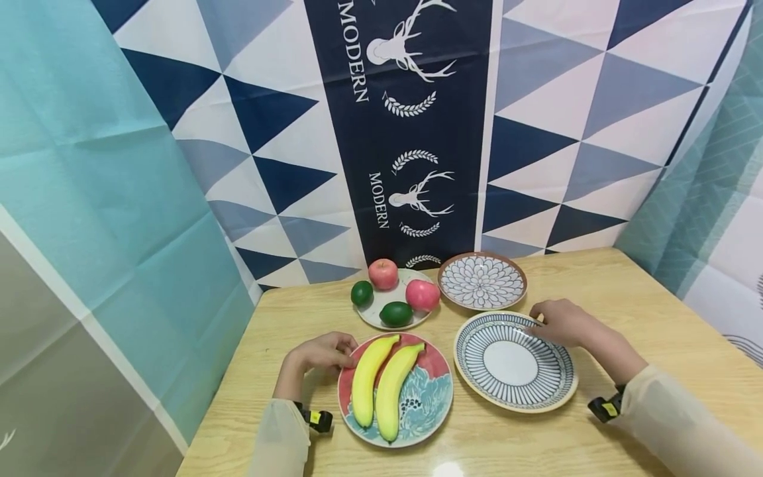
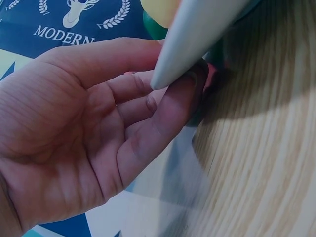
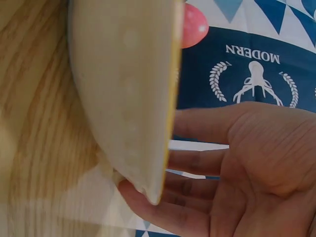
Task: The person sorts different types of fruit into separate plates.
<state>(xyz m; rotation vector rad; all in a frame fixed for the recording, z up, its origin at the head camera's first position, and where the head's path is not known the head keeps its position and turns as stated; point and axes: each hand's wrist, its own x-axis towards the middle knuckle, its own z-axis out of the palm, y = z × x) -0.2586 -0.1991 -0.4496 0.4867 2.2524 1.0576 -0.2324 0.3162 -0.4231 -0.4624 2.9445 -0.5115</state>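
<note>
Two yellow bananas (image 1: pixel 381 391) lie side by side on a red and blue patterned plate (image 1: pixel 428 419) in the head view. My left hand (image 1: pixel 325 351) pinches this plate's left rim, which shows between thumb and fingers in the left wrist view, where the plate (image 2: pixel 197 34) appears edge-on. To the right, my right hand (image 1: pixel 563 322) grips the upper right rim of a white plate with dark radiating lines (image 1: pixel 510 364). The right wrist view shows that plate's pale underside (image 3: pixel 123 89) tilted up from the wood, with fingers beneath the rim.
Behind, a small pale plate (image 1: pixel 372 314) bears a red apple (image 1: pixel 383 273), a pink fruit (image 1: pixel 422 295) and two dark green fruits (image 1: pixel 396 313). Beside it stands a brown-rimmed plate with a petal pattern (image 1: pixel 483 281). A patterned curtain (image 1: pixel 417 132) borders the wooden table (image 1: pixel 489 444).
</note>
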